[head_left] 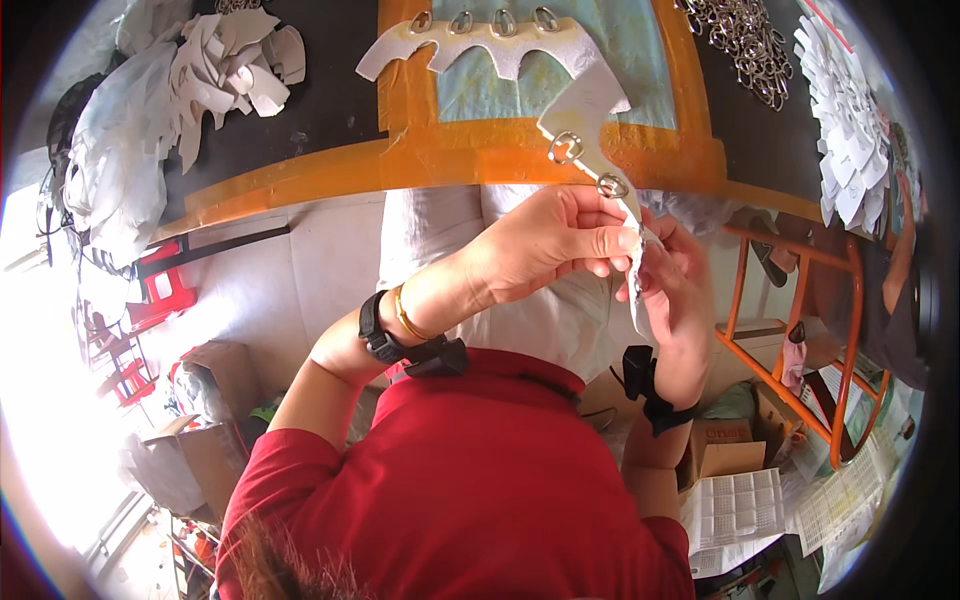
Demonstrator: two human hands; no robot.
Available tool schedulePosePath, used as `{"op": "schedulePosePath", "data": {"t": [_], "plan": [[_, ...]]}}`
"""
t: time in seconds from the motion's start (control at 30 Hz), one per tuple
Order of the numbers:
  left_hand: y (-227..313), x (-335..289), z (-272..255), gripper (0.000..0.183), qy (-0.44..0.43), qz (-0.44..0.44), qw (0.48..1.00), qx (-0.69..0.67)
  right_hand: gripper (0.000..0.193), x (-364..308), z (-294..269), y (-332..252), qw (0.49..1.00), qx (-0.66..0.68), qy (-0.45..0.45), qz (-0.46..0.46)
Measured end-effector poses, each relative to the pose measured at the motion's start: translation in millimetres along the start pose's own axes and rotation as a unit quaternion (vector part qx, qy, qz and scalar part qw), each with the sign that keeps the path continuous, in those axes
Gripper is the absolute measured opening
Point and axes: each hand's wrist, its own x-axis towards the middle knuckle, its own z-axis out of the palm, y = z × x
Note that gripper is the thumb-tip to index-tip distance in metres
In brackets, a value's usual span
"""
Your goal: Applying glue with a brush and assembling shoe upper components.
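Both hands are in front of my body, just off the table's near edge. Between them is a white, scalloped strip point(592, 110) of sheet material, its lower end hanging narrow and edge-on. My left hand point(575, 238) is closed, pinching the strip between thumb and fingers. My right hand point(672, 270) is closed on the same strip from the other side. Just above the fingers, a metal buckle point(612, 186) sits on the strip, with another metal buckle point(566, 148) higher up. Beyond lies a second white scalloped piece point(490, 48) with several metal buckles along its far edge.
An orange-taped border point(290, 170) frames a light blue sheet point(560, 85) on the dark table. White cut pieces point(235, 65) lie at far left, a heap of metal buckles point(740, 45) at far right. A stack of white pieces point(850, 130) and an orange metal frame point(850, 330) are rightward.
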Motion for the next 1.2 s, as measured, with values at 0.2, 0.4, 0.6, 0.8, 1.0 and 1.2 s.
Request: {"op": "schedulePosePath", "data": {"t": [0.2, 0.4, 0.6, 0.8, 1.0, 1.2], "plan": [[-4.3, 8.3, 12.2, 0.011, 0.079, 0.103, 0.988, 0.079, 0.015, -8.6, 17.1, 3.7, 0.976, -0.041, 0.146, -0.153], [7.7, 6.1, 17.1, 0.028, 0.031, 0.079, 0.996, -0.041, 0.012, 1.4, 0.8, 7.3, 0.957, -0.123, 0.179, -0.193], [3.3, 10.5, 14.8, 0.019, 0.100, 0.116, 0.973, 0.175, 0.018, 0.6, 12.5, -3.7, 0.921, -0.197, 0.221, -0.253], [-1.9, 16.7, 18.2, 0.016, 0.117, 0.156, 0.966, 0.168, 0.018, -2.8, 15.3, -22.9, 0.720, -0.488, 0.223, -0.440], [-4.4, 20.2, 23.9, 0.015, 0.130, 0.215, 0.949, 0.192, 0.016, 0.1, 20.3, -29.3, 0.627, -0.612, 0.201, -0.439], [-13.2, 23.5, 28.3, 0.017, 0.158, 0.244, 0.937, 0.193, 0.016, 9.2, 19.6, -22.7, 0.651, -0.569, 0.219, -0.453]]}}
